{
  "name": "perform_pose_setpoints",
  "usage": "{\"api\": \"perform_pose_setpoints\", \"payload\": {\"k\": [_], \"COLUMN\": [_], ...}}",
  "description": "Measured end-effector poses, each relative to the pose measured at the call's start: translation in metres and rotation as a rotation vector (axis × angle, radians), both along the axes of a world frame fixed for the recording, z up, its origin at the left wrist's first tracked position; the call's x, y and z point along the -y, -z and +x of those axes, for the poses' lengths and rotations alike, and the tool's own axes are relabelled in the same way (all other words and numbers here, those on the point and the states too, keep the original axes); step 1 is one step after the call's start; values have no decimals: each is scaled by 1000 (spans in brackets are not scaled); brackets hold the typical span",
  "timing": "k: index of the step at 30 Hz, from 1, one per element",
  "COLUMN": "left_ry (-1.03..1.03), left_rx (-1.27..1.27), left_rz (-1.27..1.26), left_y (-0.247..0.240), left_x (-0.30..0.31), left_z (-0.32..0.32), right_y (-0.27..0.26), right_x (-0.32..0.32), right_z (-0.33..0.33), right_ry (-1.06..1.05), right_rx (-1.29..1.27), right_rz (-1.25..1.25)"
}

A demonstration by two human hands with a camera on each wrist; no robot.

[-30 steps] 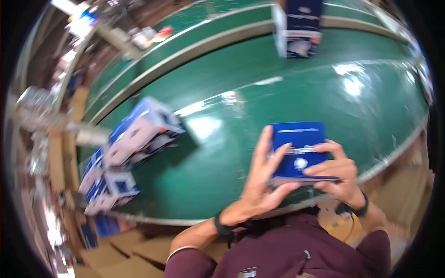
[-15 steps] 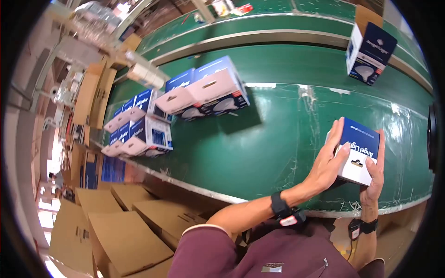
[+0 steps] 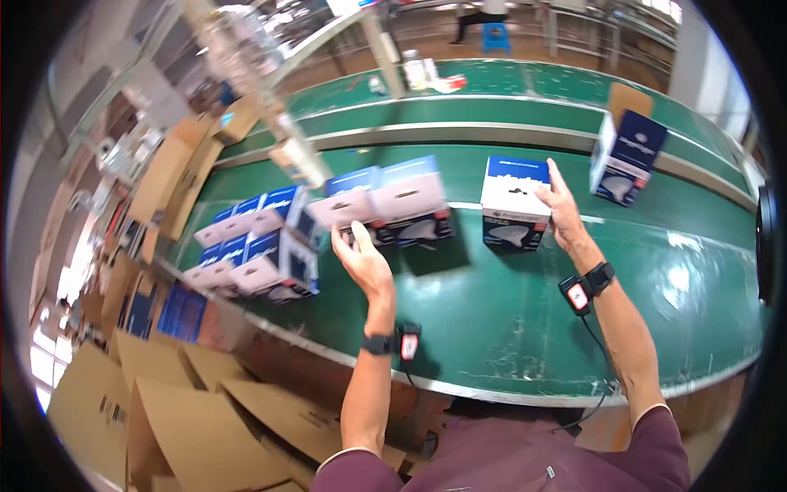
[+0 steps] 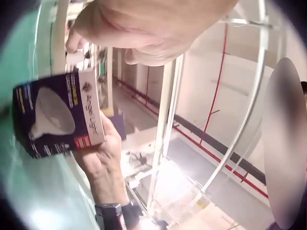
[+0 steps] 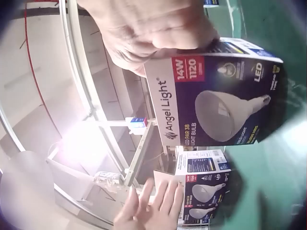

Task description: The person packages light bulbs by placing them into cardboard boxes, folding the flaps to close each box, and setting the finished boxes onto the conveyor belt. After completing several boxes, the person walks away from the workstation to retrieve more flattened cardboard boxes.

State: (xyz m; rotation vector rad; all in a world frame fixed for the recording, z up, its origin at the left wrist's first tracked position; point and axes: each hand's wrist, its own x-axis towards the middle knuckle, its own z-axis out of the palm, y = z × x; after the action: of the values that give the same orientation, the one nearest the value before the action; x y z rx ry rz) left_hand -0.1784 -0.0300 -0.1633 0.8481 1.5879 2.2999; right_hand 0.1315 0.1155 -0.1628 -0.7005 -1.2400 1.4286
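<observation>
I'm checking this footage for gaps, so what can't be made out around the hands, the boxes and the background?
Fingertips of the right hand: left wrist view, hidden by the held box.
Part of the left hand: left wrist view, cut off by the top edge.
Fine print on the held box: head view, too small.
Upper body of the seated person: head view, cut off by the top edge.

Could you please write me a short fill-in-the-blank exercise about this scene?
1. The box in the right hand bears the brand name "Angel ____".
2. Its dark face, in the right wrist view, gives the power as ____.
3. In the head view, the two boxes nearest the left hand stand to the ____ of the held box.
4. The worktable is coloured ____.

Missing words: Light; 14W; left; green.
</observation>
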Motion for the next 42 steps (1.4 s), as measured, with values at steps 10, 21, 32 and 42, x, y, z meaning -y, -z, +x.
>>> {"api": "perform_pose_setpoints", "payload": {"k": [10, 21, 32, 42], "left_ry": [196, -133, 484, 844], "left_rx": [149, -325, -991, -793], "left_rz": [-63, -216, -113, -81], "left_y": [18, -6, -86, -98], "left_x": [-41, 67, 108, 34], "left_z": [-149, -109, 119, 194], "right_y": [17, -63, -118, -163], "right_x": [20, 0, -109, 94], "right_z": [-80, 22, 172, 271], "right_ry": [-133, 256, 629, 57], "right_rx": [5, 466, 1212, 711], "right_rz": [-126, 398, 960, 625]}}
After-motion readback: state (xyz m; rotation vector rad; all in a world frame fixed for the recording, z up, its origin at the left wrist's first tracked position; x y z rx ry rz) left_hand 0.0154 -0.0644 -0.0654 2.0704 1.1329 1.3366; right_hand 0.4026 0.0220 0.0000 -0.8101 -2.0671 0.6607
